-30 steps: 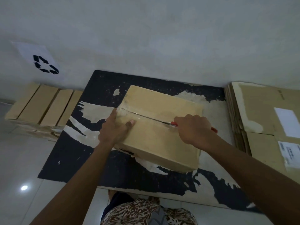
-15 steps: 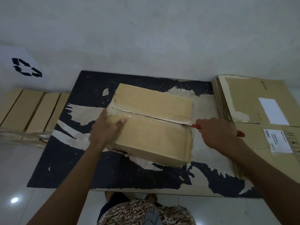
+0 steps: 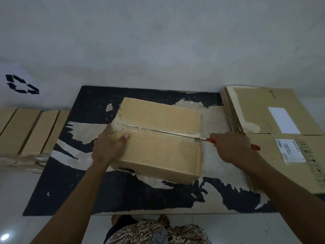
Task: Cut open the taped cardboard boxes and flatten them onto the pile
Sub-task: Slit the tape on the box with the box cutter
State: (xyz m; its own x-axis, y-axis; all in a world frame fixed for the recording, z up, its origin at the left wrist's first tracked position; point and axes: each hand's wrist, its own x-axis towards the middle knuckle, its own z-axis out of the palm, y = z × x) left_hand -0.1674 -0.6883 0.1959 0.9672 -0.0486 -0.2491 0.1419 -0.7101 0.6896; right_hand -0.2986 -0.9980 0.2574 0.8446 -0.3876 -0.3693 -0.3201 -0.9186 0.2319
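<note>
A taped cardboard box point(image 3: 158, 148) sits on a worn black mat point(image 3: 98, 106), with a cut line running along its top seam. My left hand point(image 3: 108, 147) grips the box's left top corner, thumb laid on top. Just past the box's right edge, my right hand point(image 3: 230, 148) grips a red-handled cutter point(image 3: 210, 140), its blade at the right end of the seam. A pile of flattened cardboard point(image 3: 255, 110) lies to the right of the mat.
Several boxes point(image 3: 26, 131) stand in a row at the left, below a recycling sign point(image 3: 21, 84) on the wall. A grey wall rises behind the mat. My patterned clothing point(image 3: 154, 233) shows at the bottom edge, over a white tiled floor.
My right hand drew the cutter rightward along the top seam, from the box's middle to just off its right edge. My left hand kept its hold on the left corner.
</note>
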